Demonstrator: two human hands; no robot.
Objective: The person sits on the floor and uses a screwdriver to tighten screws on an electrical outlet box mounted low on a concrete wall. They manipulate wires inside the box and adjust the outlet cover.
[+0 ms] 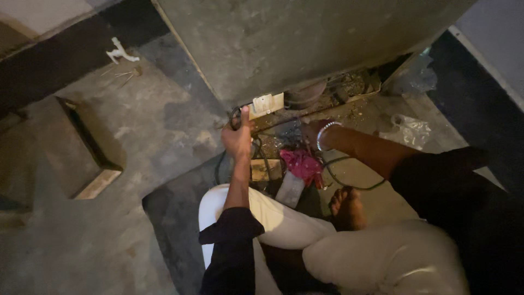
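Mid-frame, the left hand (238, 137) grips black cable (234, 113), thumb up, just left of the white switch box (267, 104); the right hand (311, 131) is hidden, grip untellable.

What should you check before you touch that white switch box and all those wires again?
1. Left hand has a firm grip on the black cable: ok, fingers are wrapped round it beside the white switch box.
2. Right hand in plain sight: not ok, it reaches into the dim wire tangle and its fingers are hidden.
3. Power off: cannot tell.
4. Enough light: not ok, the spot under the concrete slab is dark.
5. Bare foot away from wires: not ok, a black wire loop lies right by it.
6. Pink cloth out of the way: not ok, it sits among the wires.
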